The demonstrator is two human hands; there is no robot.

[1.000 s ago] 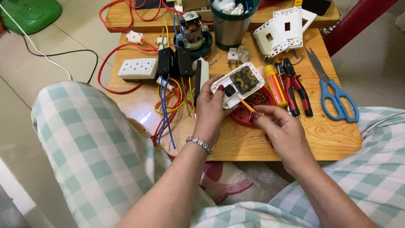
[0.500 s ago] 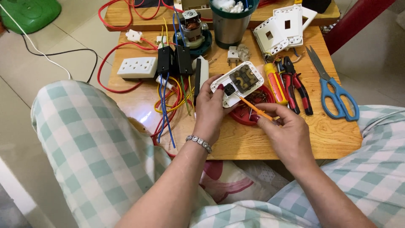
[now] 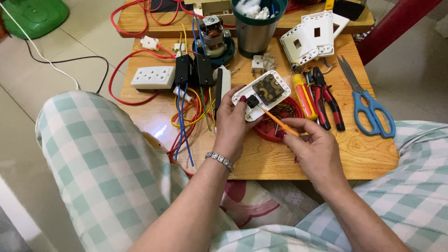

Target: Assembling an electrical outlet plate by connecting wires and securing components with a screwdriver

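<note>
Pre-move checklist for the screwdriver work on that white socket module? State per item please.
1. Left hand grips the white socket module by its edge: ok.
2. Right hand holds the orange screwdriver: ok.
3. Tip is on the module's open face, near the black insert: ok; seated in a screw head: cannot tell.
4. Red tray of small parts sits right under the module: ok.
5. Module is tilted, raised off the wooden table: ok.
6. Loose wires lie left of the left hand, clear of the tool: ok.
</note>
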